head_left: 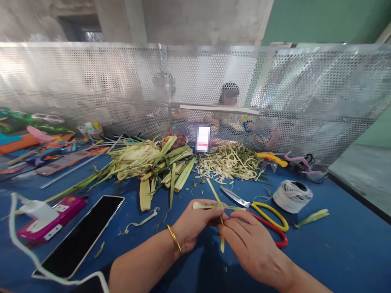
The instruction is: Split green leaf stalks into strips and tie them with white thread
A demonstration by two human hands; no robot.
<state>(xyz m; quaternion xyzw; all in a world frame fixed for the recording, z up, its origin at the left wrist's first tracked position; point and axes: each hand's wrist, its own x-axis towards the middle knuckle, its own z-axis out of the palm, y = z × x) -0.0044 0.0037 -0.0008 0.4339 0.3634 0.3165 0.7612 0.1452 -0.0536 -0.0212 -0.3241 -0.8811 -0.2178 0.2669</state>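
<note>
- Two pale green strips of fibrous leaf cross each other just below and right of the frame's centre: an upright leaf strip [213,190], slightly tilted, and a sideways leaf strip [199,206] with a broader pale end at left.
- The left hand [195,224] has its grip pinched on the sideways leaf strip at the crossing, thumb uppermost.
- The right hand [250,244] appears to grasp the upright leaf strip just below the crossing; its fingertips partly hide the contact.
- Should either pinch loosen, the crossing could slide or come apart, since no binding shows there.
- The strips look thin, so a hard pull or sharp bend might split them along the fibres.
- Scissors [236,197] with yellow and red handles lie just beyond the right hand, handles spread, a blade bare. Reaching forward without looking could nick a finger or snag the sideways leaf strip, whose right end is near them.
- The twine spool [287,199], right of centre on the blue tabletop [336,260], stands on its side and might roll if knocked.
- At lower left, a white cable [14,240] lies across the smartphone [82,234]; the left forearm [143,260] could catch it and drag the phone.
</note>
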